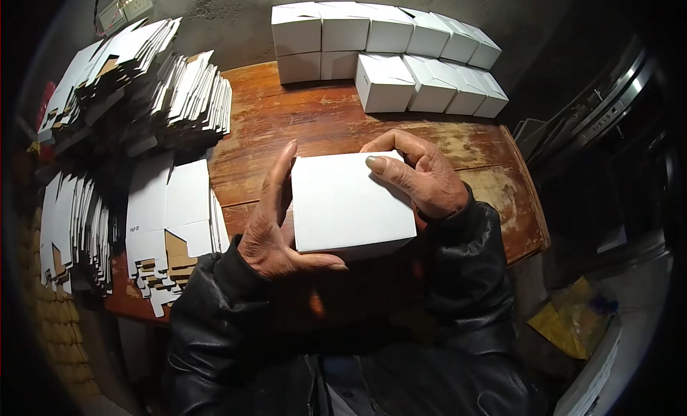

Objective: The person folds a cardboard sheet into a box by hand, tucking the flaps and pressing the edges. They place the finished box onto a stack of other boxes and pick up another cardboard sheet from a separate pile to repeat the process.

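Observation:
A white cardboard box (pixel 351 201), folded into shape, is held between my two hands in front of my chest, above the near part of the table. My left hand (pixel 270 223) cups its left side, with the thumb along the near edge and the fingers up the left face. From the far right corner my right hand (pixel 418 174) grips it, thumb lying on the top face and the fingers curled behind. The underside of the box is hidden.
Finished white boxes (pixel 390 83) stand stacked in rows at the back of the wooden table (pixel 250 108). Piles of flat white cardboard blanks (pixel 187 191) cover the left side. A yellow bag (pixel 572 319) lies low at the right, beyond the table's edge.

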A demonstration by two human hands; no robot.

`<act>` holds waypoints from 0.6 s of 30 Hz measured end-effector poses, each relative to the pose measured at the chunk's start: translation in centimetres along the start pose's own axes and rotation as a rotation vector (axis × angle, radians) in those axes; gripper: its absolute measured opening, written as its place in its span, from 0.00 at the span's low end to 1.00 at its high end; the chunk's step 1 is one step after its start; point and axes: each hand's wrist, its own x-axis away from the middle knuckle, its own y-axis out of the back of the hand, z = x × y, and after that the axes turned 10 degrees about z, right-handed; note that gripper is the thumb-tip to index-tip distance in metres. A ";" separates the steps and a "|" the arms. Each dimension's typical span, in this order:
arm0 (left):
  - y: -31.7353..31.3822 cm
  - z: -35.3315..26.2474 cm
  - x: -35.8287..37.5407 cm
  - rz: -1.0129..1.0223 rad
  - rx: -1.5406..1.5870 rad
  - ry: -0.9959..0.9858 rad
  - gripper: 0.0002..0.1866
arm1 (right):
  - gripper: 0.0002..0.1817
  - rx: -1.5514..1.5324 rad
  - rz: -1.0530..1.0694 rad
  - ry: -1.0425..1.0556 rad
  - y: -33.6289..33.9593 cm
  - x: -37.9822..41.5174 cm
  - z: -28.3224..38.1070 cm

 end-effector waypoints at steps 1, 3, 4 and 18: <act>0.0 0.0 0.0 0.002 0.005 -0.011 0.80 | 0.15 0.015 -0.006 -0.001 0.0 0.0 0.0; -0.1 0.0 -0.1 0.003 0.012 -0.030 0.79 | 0.13 0.024 -0.017 0.013 0.2 0.0 -0.2; -0.2 -0.1 -0.2 0.001 0.015 -0.034 0.79 | 0.12 0.024 -0.017 0.020 0.2 0.0 -0.3; -0.8 -0.3 -0.3 -0.021 -0.046 -0.103 0.72 | 0.09 0.079 -0.004 0.042 -0.4 0.0 -0.8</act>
